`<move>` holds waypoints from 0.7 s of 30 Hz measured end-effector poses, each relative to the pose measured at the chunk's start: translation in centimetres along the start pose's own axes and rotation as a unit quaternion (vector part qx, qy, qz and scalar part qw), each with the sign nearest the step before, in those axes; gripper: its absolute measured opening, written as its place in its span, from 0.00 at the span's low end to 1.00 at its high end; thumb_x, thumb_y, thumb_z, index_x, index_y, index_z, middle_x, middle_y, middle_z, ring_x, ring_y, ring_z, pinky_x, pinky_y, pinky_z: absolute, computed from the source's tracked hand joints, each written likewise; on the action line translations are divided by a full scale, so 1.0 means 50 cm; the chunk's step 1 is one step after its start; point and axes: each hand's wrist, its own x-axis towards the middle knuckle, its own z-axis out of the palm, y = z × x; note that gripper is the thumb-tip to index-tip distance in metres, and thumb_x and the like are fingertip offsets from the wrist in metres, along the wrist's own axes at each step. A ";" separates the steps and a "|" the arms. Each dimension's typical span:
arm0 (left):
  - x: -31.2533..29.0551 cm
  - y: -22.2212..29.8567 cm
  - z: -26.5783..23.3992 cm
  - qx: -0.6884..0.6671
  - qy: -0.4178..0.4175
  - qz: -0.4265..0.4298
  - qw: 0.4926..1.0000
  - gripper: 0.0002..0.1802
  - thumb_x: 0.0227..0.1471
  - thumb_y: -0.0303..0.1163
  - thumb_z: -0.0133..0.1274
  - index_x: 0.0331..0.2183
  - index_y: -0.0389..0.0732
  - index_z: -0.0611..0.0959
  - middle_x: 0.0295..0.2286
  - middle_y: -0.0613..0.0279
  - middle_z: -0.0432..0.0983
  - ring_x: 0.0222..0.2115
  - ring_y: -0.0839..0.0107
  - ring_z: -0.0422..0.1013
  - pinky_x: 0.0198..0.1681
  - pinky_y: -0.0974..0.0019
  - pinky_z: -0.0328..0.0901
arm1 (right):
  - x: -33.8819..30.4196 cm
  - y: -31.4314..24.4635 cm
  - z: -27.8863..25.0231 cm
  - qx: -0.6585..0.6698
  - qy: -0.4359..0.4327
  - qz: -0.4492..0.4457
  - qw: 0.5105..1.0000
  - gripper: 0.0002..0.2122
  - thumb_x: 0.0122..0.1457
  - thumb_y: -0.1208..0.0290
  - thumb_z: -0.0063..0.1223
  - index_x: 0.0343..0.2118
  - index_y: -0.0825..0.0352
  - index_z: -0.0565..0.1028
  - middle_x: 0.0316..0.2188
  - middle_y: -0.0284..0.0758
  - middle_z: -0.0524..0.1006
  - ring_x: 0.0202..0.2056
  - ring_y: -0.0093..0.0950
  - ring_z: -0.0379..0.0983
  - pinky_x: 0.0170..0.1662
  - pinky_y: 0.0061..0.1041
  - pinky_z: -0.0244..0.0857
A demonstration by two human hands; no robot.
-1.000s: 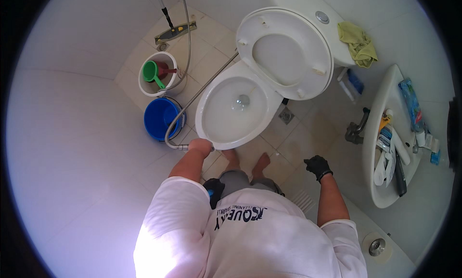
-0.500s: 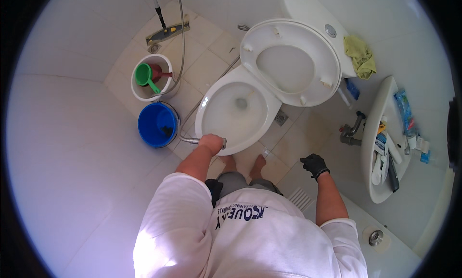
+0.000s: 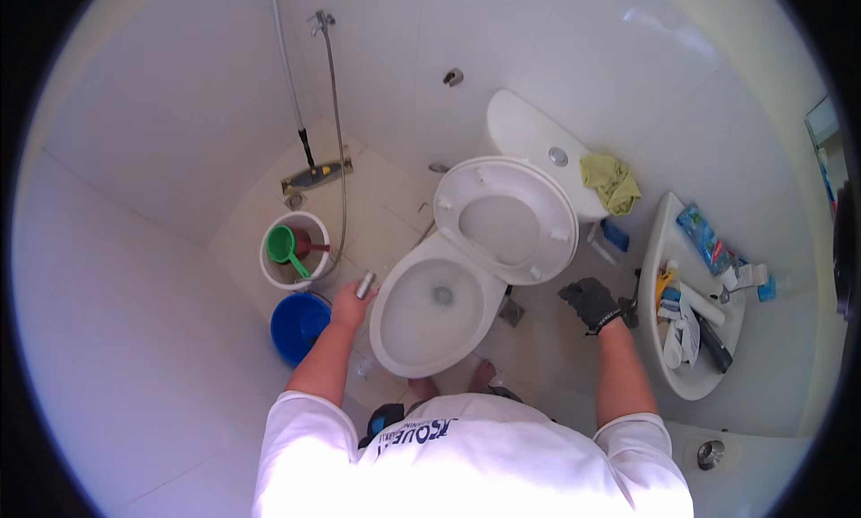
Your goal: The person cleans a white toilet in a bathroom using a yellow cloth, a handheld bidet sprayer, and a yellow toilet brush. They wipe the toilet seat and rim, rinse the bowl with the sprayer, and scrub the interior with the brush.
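Note:
My bare left hand [image 3: 348, 306] is closed around a metal handheld bidet sprayer [image 3: 366, 285], beside the left rim of a white toilet bowl [image 3: 380, 331]. A little cloudy water lies in the bowl. Its seat [image 3: 563, 215] is raised and leans back against the cistern [image 3: 520, 123]. My right hand [image 3: 592, 304], in a black glove, hovers to the right of the toilet, near the sink. It holds nothing that I can see, and its fingers are loosely stretched out. Below the left hand, a blue bucket [image 3: 300, 325] is partly covered by my forearm.
A white bucket [image 3: 269, 271] holds a green dipper [image 3: 282, 243] and a reddish one. A floor squeegee [image 3: 316, 175] leans in the far left corner. A yellow-green cloth [image 3: 610, 184] hangs over the cistern. The corner sink [image 3: 659, 339] is crowded with bottles and brushes.
My view has tilted upward, bringing the wall tap into sight. The left hand has moved left with the sprayer, from over the bowl's front rim to beside it. The gloved right hand has reached forward.

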 end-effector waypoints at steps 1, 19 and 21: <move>0.020 0.029 -0.024 -0.077 0.052 -0.019 0.995 0.19 0.41 0.42 0.53 0.32 0.37 0.75 0.26 0.48 0.72 0.29 0.51 0.68 0.33 0.59 0.61 | 0.008 -0.041 -0.038 -0.009 0.023 -0.018 1.000 0.13 0.44 0.62 0.53 0.23 0.68 0.73 0.26 0.41 0.73 0.31 0.37 0.69 0.35 0.31 0.62; 0.497 0.596 -0.159 -0.518 0.234 0.003 0.823 0.17 0.44 0.34 0.53 0.38 0.40 0.71 0.20 0.69 0.66 0.17 0.81 0.61 0.19 0.76 0.59 | 0.440 -0.154 -0.146 -0.167 0.069 -0.257 0.949 0.30 0.45 0.49 0.47 0.47 0.67 0.61 0.37 0.45 0.69 0.41 0.39 0.63 0.45 0.35 0.57; 0.554 0.639 -0.133 -0.527 0.237 0.003 0.816 0.16 0.44 0.33 0.53 0.37 0.40 0.72 0.20 0.68 0.66 0.17 0.81 0.61 0.18 0.77 0.59 | 0.449 -0.132 -0.149 -0.162 0.113 -0.288 0.937 0.31 0.45 0.48 0.46 0.48 0.66 0.60 0.37 0.46 0.69 0.41 0.40 0.64 0.45 0.36 0.58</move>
